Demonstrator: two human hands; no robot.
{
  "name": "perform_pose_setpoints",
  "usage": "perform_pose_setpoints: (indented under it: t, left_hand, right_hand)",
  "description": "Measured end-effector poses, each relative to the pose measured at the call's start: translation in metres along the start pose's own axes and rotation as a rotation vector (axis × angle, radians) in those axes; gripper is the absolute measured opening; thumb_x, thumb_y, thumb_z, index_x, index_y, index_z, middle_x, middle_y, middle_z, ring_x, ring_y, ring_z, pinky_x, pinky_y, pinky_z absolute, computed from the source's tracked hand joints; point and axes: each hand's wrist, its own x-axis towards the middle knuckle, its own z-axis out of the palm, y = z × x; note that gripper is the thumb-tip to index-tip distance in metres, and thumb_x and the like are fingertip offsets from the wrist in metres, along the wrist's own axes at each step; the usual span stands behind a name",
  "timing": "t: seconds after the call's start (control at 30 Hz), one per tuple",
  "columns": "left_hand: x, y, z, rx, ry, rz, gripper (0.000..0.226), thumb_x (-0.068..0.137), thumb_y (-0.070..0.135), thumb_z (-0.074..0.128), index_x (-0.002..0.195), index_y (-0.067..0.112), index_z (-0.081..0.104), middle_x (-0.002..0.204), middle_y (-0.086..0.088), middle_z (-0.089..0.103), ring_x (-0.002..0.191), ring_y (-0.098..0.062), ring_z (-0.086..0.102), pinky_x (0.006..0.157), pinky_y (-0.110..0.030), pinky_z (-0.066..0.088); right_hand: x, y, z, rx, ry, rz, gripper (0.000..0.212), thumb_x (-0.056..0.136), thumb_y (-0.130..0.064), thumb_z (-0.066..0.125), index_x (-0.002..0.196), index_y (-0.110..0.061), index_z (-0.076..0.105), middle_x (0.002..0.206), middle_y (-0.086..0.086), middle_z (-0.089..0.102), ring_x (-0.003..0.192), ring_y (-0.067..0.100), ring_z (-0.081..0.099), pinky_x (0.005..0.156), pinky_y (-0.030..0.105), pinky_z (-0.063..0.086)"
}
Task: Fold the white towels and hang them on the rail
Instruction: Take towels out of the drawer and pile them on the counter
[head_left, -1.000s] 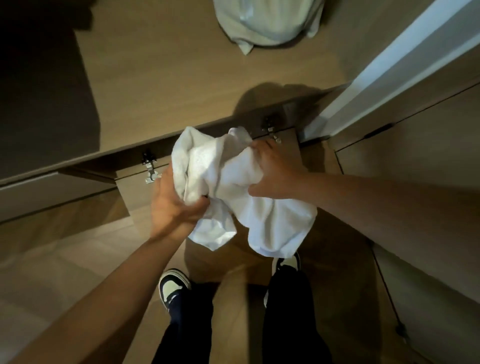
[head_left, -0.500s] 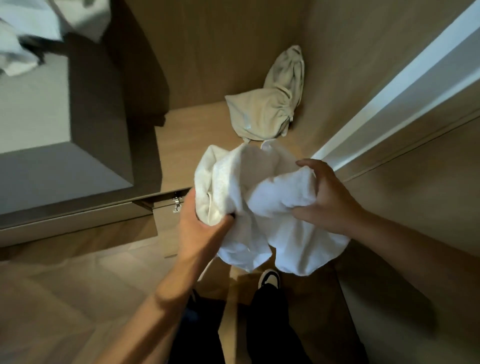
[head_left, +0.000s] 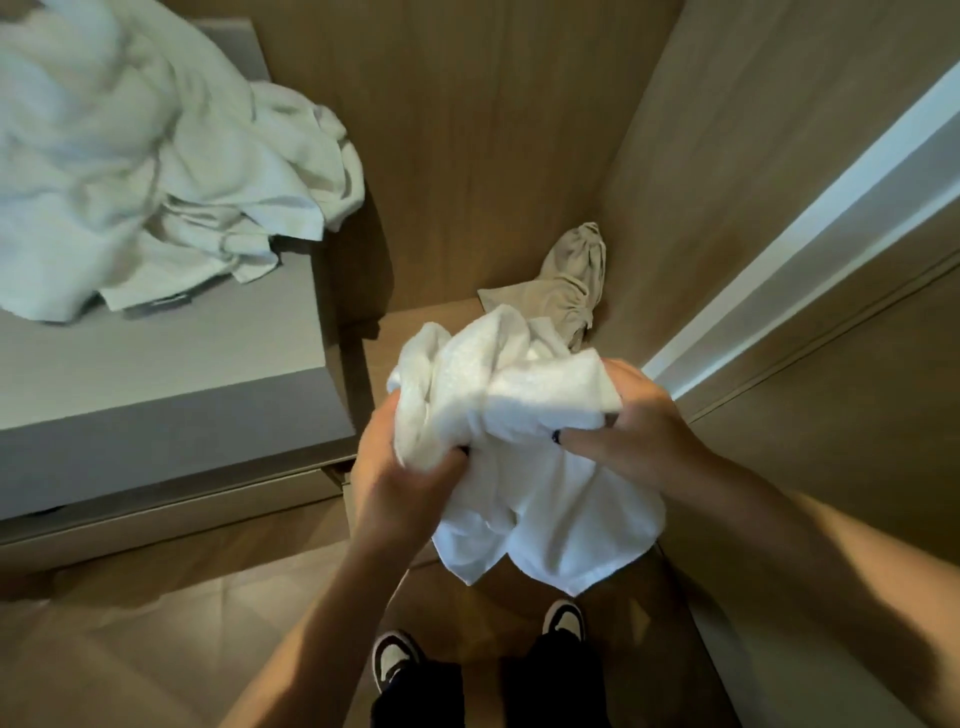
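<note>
Pile of towels (head_left: 135, 171): loose and crumpled on the grey surface (head_left: 171, 364) at left, one corner hanging over its back edge.
Left hand (head_left: 400, 478): fingers curled round the left part of the white towel (head_left: 524, 447).
White towel: bunched in the air between both hands (no clear long axis), lower folds hanging toward the shoes (head_left: 395, 660).
Right hand (head_left: 634, 431): pinching the towel's right fold.
Beige bag (head_left: 566, 286): behind the towel, in the wooden corner.
Free room: open floor at lower left; wall panels close on the right.

towel pile (head_left: 130, 171) on counter (head_left: 171, 374) at left, cloth bag (head_left: 566, 286) behind held towel (head_left: 519, 441)
</note>
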Motion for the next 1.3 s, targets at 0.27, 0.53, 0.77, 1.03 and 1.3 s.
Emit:
perform_pose_setpoints:
  t: [0.27, 0.53, 0.77, 1.03, 1.3]
  left_hand:
    - [0.019, 0.027, -0.055, -0.011, 0.023, 0.017, 0.060, 0.069, 0.031, 0.077, 0.120, 0.047, 0.051, 0.117, 0.019, 0.061, 0.109, 0.005, 0.059, 0.088, -0.027, 0.050]
    - [0.064, 0.094, -0.065, 0.078, 0.167, 0.290, 0.072, 0.077, 0.014, 0.077, 0.100, 0.075, 0.045, 0.098, 0.044, 0.057, 0.091, 0.022, 0.055, 0.064, 0.001, 0.043]
    - [0.101, 0.131, -0.097, 0.245, 0.238, 0.327, 0.059, 0.074, 0.029, 0.072, 0.126, 0.043, 0.049, 0.119, 0.022, 0.055, 0.110, -0.001, 0.052, 0.086, -0.018, 0.043]
    - [0.157, 0.174, -0.180, 0.440, 0.496, 0.453, 0.048, 0.067, 0.019, 0.049, 0.113, 0.034, 0.056, 0.106, 0.016, 0.057, 0.098, -0.004, 0.050, 0.074, -0.009, 0.035]
    - [0.233, 0.227, -0.250, 0.296, 0.662, 0.562, 0.041, 0.069, 0.017, 0.050, 0.093, 0.050, 0.051, 0.096, 0.019, 0.055, 0.087, 0.000, 0.051, 0.069, -0.010, 0.035]
  right_hand:
    - [0.000, -0.067, -0.007, 0.015, 0.037, -0.092, 0.054, 0.065, -0.031, 0.081, 0.108, -0.048, 0.052, 0.106, -0.027, 0.053, 0.097, -0.017, 0.051, 0.072, 0.007, 0.040]
    - [0.038, -0.110, -0.043, 0.039, 0.097, -0.261, 0.057, 0.068, -0.022, 0.084, 0.107, -0.048, 0.051, 0.105, -0.030, 0.051, 0.095, -0.011, 0.053, 0.076, 0.006, 0.039]
    - [0.077, -0.137, -0.075, 0.086, 0.090, -0.351, 0.063, 0.066, -0.022, 0.086, 0.115, -0.042, 0.051, 0.109, -0.030, 0.051, 0.098, -0.010, 0.052, 0.074, 0.009, 0.038]
    - [0.119, -0.181, -0.072, 0.127, 0.119, -0.472, 0.061, 0.065, -0.018, 0.087, 0.110, -0.043, 0.054, 0.110, -0.021, 0.058, 0.100, -0.003, 0.057, 0.079, 0.017, 0.045]
    - [0.156, -0.232, -0.054, 0.186, 0.194, -0.482, 0.056, 0.063, -0.029, 0.083, 0.104, -0.053, 0.053, 0.108, -0.026, 0.060, 0.100, -0.015, 0.055, 0.077, 0.012, 0.044]
